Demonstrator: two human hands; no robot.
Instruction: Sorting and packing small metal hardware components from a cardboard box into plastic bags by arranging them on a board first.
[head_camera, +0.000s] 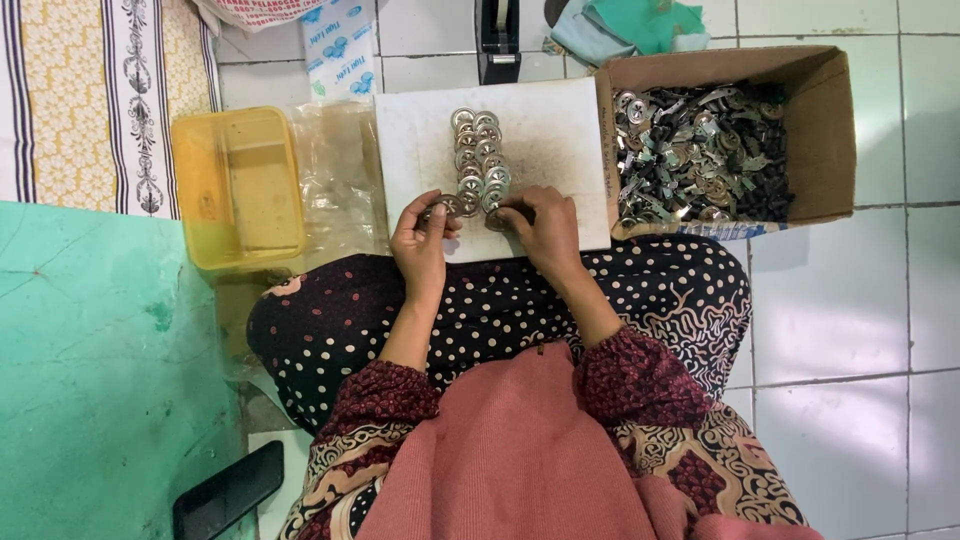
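Note:
A white board (555, 140) lies across my lap with two rows of round metal discs (477, 150) laid out down its middle. My left hand (421, 240) pinches one metal disc (449, 205) at the near end of the left row. At the near end of the right row, my right hand (540, 228) has its fingers curled over another disc (495, 218). Both hands rest on the board's near edge, close together.
A cardboard box (828, 120) full of loose metal parts stands to the right of the board. A yellow plastic tub (237, 185) and a clear plastic bag (335, 170) lie to the left. A black tape dispenser (498, 40) is beyond the board; a dark phone (228, 492) lies near left.

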